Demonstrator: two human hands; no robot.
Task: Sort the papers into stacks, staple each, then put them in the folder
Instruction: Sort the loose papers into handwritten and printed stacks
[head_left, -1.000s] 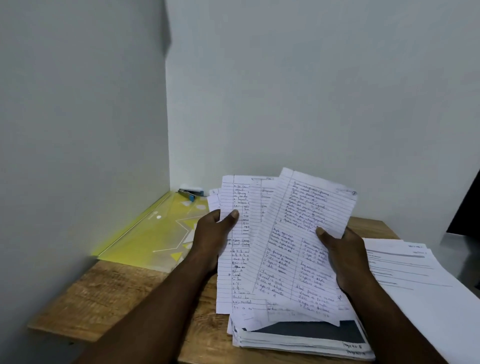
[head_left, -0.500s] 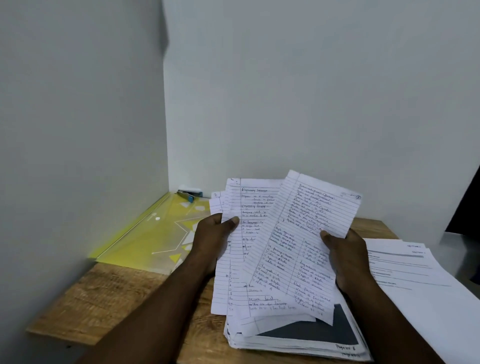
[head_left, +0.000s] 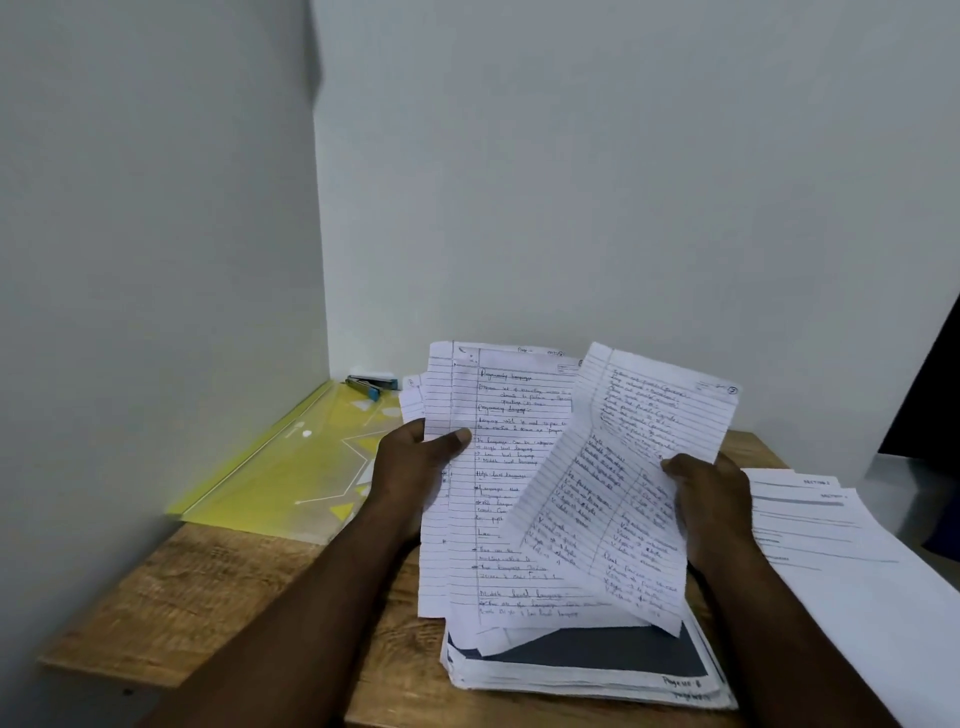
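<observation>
A wooden table (head_left: 208, 597) stood in a corner of white walls (head_left: 571, 182). Something dark (head_left: 930, 389) showed at the right edge.

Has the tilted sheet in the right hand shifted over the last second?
Yes. The tilted sheet has slid right, toward the printed pages on the table, uncovering more of the page behind it.

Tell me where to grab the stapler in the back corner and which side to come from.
Grip the stapler across its narrow body, near the middle, coming from above and the front. It lies at the far end of the yellow folder, with walls close behind and to the left, so only its top and near side look open.
</observation>
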